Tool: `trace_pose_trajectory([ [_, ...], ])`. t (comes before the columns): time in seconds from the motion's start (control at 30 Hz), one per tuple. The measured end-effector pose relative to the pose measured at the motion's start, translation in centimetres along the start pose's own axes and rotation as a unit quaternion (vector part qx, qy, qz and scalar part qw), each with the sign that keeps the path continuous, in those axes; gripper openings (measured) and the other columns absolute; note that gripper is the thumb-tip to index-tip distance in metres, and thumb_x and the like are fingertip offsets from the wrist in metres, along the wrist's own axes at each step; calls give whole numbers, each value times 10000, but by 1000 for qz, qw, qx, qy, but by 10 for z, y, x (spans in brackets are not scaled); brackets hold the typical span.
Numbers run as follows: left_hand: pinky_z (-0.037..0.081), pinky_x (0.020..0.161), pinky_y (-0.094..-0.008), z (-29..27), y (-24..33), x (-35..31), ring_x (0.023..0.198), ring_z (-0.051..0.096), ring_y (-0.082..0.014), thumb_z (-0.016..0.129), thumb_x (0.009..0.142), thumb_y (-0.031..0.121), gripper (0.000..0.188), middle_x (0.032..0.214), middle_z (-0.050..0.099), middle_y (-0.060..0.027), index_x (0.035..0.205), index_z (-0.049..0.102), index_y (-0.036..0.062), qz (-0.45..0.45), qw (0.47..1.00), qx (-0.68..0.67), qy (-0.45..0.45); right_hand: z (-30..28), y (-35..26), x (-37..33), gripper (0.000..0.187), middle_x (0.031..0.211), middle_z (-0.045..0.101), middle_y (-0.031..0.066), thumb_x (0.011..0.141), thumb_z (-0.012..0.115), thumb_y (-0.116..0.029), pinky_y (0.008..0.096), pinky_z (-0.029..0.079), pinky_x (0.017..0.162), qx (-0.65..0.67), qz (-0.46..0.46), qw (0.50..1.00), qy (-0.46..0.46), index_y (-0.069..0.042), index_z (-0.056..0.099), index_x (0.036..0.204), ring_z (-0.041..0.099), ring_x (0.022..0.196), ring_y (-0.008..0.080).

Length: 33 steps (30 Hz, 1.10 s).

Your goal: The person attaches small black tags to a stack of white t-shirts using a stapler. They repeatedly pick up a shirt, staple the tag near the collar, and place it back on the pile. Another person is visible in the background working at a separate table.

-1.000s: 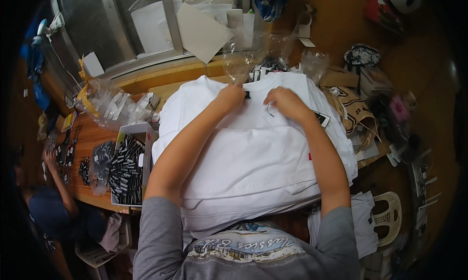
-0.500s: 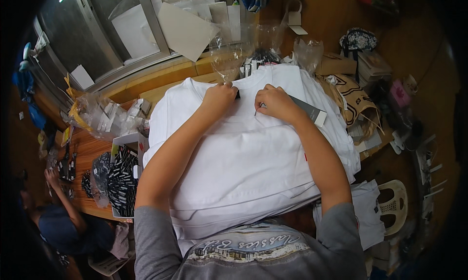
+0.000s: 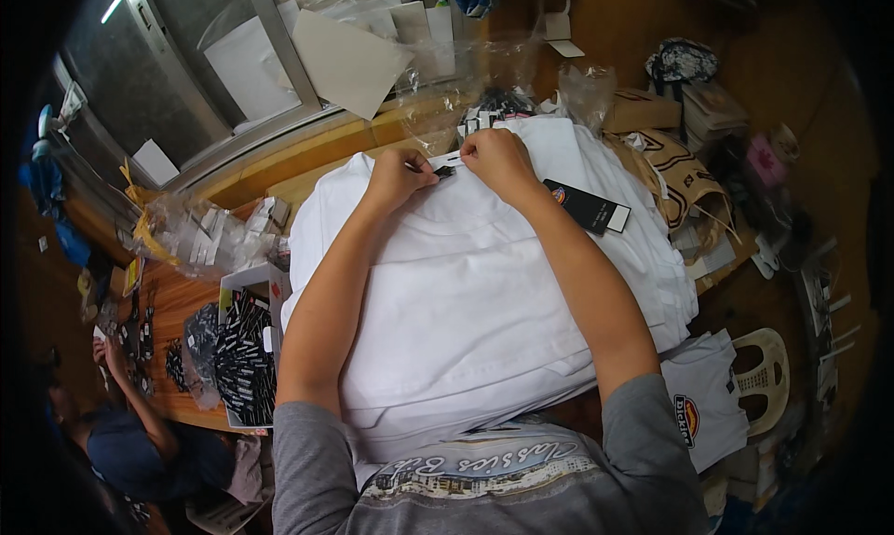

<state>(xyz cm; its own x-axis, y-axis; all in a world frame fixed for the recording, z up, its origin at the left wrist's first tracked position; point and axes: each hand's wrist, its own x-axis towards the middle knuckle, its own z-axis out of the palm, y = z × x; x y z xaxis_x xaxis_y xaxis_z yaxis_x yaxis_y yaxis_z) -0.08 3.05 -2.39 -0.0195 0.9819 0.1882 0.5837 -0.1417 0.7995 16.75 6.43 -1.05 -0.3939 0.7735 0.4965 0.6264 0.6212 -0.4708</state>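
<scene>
A pile of white T-shirts [image 3: 466, 293] lies in front of me, the top one with its collar at the far side. At that collar my left hand [image 3: 396, 175] pinches a small black label [image 3: 444, 172]. Just right of it my right hand [image 3: 500, 161] has its fingers pressed together at the collar's edge; what they hold is hidden. A thin dark mark shows on the white cloth between the two hands. Beside my right forearm a black hang tag [image 3: 579, 205] with a white end lies on the shirt.
At the left, a box [image 3: 244, 349] of black tags stands on a wooden table [image 3: 169, 304], where another person [image 3: 154, 446] works. Clear plastic bags [image 3: 200, 232] lie behind it. Right of the pile are a tan paper bag [image 3: 684, 186] and a plastic chair [image 3: 764, 381].
My right hand has moved up and left to the collar, closer to my left hand. My left hand has shifted slightly left, and the hang tag's dark face now shows more fully.
</scene>
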Motion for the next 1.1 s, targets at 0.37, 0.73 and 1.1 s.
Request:
trace_pose_trajectory([
  [0.37,402,506,-236,3,-8,6,537,507,-105,658,578,15,89,580,570,-59,601,573,3,21,998,-53,6,18,-8,-12,61,659,568,91,635,522,-50,338,361,641,-236,-158,959,25,-62,578,617,566,622,206],
  [0.73,400,502,-220,1,-8,8,539,493,-92,636,616,6,60,596,567,-47,615,576,3,8,993,-115,-18,20,-9,-18,98,521,444,-3,761,531,-120,198,252,334,447,273,827,-206,-23,546,765,360,382,53],
  [1.1,419,525,-233,-13,-8,2,553,537,-132,586,666,30,51,579,574,-72,684,605,-13,-85,996,-16,-24,32,1,-17,194,457,375,-31,792,517,-178,206,214,342,305,226,904,-195,-35,543,664,290,383,43],
])
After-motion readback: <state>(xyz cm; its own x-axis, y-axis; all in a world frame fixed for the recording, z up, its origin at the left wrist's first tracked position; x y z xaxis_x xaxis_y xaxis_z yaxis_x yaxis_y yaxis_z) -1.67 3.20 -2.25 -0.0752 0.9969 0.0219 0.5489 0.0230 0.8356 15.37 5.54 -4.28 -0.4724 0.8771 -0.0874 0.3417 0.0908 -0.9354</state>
